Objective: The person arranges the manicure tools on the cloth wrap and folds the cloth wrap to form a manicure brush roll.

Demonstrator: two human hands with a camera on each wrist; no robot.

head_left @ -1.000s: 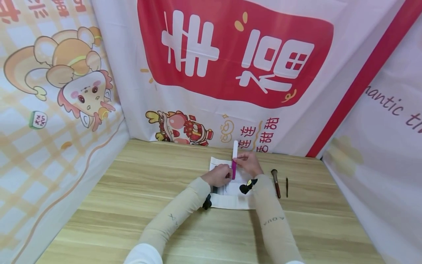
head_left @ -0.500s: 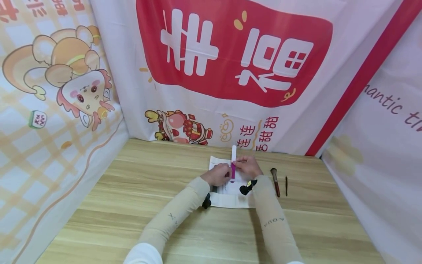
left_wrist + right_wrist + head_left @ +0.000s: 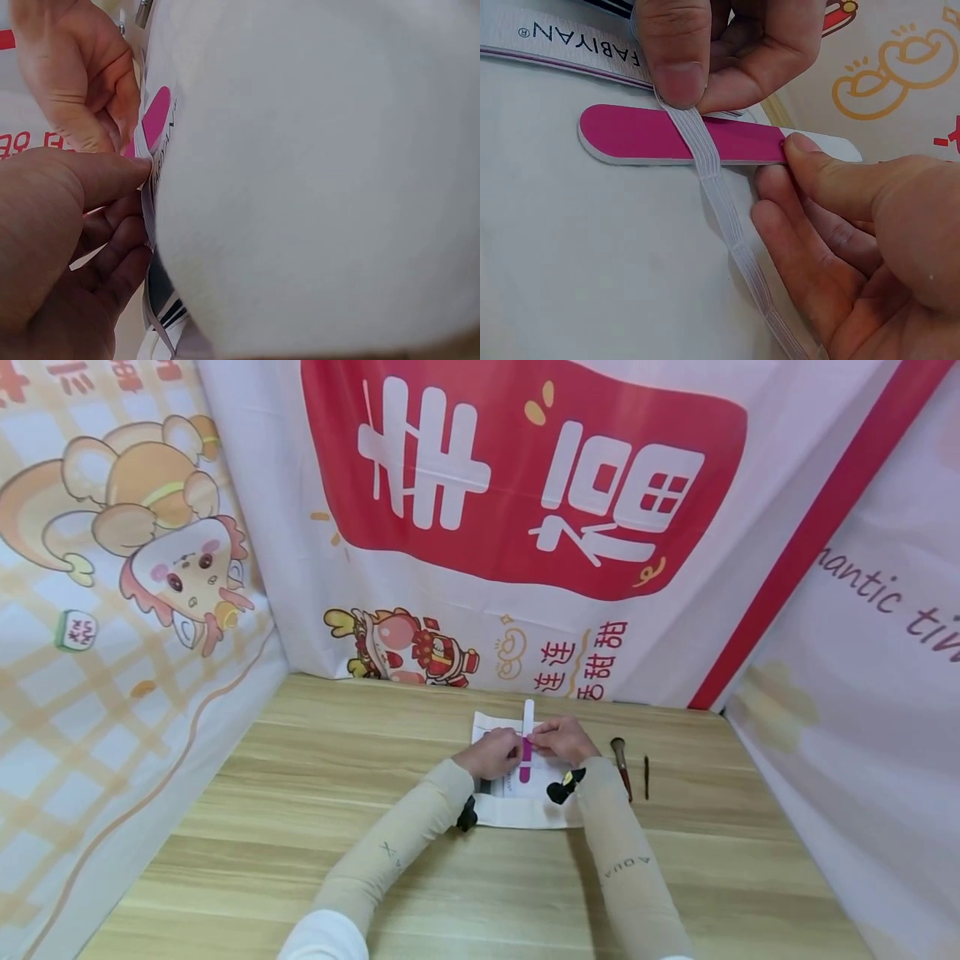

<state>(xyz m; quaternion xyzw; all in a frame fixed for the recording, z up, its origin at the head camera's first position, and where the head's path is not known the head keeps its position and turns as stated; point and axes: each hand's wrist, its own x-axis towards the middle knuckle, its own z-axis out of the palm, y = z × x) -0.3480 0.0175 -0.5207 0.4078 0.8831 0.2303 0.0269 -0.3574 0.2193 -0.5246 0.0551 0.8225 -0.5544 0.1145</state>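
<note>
A nail file (image 3: 645, 133), magenta for most of its length and white at the far end, passes under a white elastic strap (image 3: 739, 247) on a white cloth organizer (image 3: 517, 814). My right hand (image 3: 566, 742) pinches the file between thumb and fingers, near where magenta turns to white. On the strap's other side, my left hand (image 3: 495, 753) pinches the elastic, its thumb (image 3: 681, 82) pressing at the strap's edge. Beside it lies a grey file (image 3: 562, 45) lettered FABIYAN, partly hidden by the left hand. White fabric fills most of the left wrist view.
Right of the organizer, a makeup brush (image 3: 620, 760) and a thin dark stick (image 3: 647, 778) lie on the wooden table (image 3: 337, 735). A printed fabric backdrop (image 3: 420, 568) stands just behind the table's far edge.
The nail file has slid towards the person under the elastic, and its rounded magenta end now shows past the strap. The right hand has come slightly nearer with it; the left hand stays about where it was.
</note>
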